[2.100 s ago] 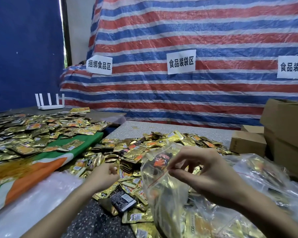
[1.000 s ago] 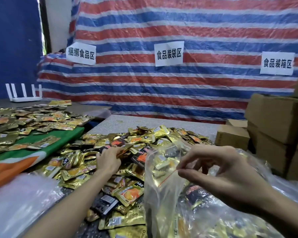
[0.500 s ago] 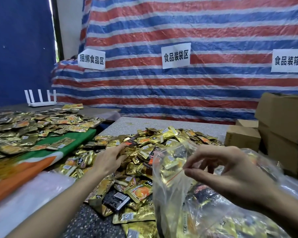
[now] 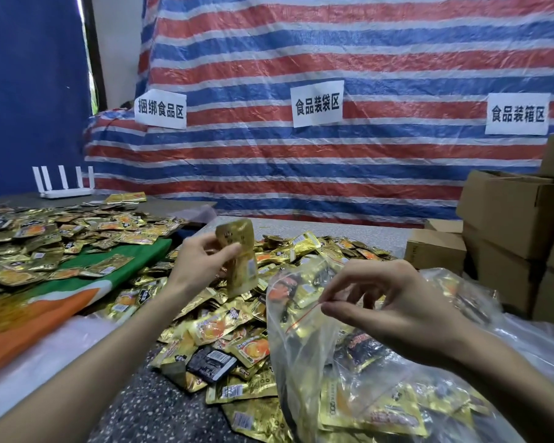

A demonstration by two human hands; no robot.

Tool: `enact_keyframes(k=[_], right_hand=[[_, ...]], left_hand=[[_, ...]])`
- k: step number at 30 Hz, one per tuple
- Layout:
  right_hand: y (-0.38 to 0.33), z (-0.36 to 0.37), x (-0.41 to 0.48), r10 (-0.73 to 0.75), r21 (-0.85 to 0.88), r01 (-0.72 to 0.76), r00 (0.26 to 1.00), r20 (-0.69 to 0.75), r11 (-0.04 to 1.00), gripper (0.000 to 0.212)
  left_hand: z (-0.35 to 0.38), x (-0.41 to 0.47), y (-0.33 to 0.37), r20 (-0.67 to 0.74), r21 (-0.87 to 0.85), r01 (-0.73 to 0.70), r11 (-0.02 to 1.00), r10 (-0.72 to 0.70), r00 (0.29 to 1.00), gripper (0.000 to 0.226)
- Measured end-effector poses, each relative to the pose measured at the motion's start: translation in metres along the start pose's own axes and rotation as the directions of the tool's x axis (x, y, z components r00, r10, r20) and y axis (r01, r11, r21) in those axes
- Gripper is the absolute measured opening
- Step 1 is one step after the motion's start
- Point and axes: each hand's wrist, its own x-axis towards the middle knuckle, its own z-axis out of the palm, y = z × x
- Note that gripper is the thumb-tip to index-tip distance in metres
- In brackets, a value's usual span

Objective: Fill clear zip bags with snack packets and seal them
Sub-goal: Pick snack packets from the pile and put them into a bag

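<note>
A heap of gold and black snack packets (image 4: 224,327) covers the speckled table in front of me. My left hand (image 4: 202,263) holds a few gold packets (image 4: 240,257) upright above the heap, pinched between thumb and fingers. To its right, my right hand (image 4: 387,308) pinches the red-lined rim of a clear zip bag (image 4: 301,330), holding its mouth open. That bag has several gold and black packets inside. More filled clear bags (image 4: 461,394) lie under and right of my right forearm.
A second table at left carries more gold packets (image 4: 61,241) on a green and orange cloth (image 4: 87,292). A white router (image 4: 64,183) stands at the back left. Cardboard boxes (image 4: 509,225) are stacked at the right. A striped tarp with paper signs hangs behind.
My left hand reached into the heap, took hold of gold packets and has lifted them up above it. My right hand kept pinching the bag's rim.
</note>
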Motion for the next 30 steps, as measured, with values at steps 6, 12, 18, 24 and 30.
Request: enact_keyframes(k=[6, 12, 18, 24, 30], right_hand=[[-0.005, 0.004, -0.001, -0.002, 0.0, 0.002, 1.0, -0.01, 1.0, 0.002], [-0.012, 0.012, 0.0, -0.028, -0.001, 0.028, 0.999, -0.028, 1.0, 0.003], [-0.021, 0.018, 0.001, -0.062, 0.0, 0.062, 0.998, 0.007, 0.998, 0.006], [-0.027, 0.024, -0.001, -0.087, 0.018, 0.088, 0.996, -0.033, 0.996, 0.007], [-0.031, 0.031, 0.0, -0.068, 0.058, 0.078, 0.985, -0.161, 0.995, 0.003]], left_hand=[[-0.016, -0.041, 0.082, -0.045, -0.44, -0.013, 0.898, -0.008, 0.999, 0.029], [-0.019, -0.074, 0.132, -0.009, -0.394, -0.01, 0.919, 0.007, 1.0, 0.038], [-0.018, -0.088, 0.151, -0.121, -0.218, -0.142, 0.966, 0.118, 0.986, 0.02], [-0.003, -0.097, 0.145, -0.086, -0.057, -0.128, 0.99, 0.123, 0.989, 0.025], [0.015, -0.101, 0.127, 0.016, 0.338, -0.119, 0.934, 0.121, 0.993, 0.044]])
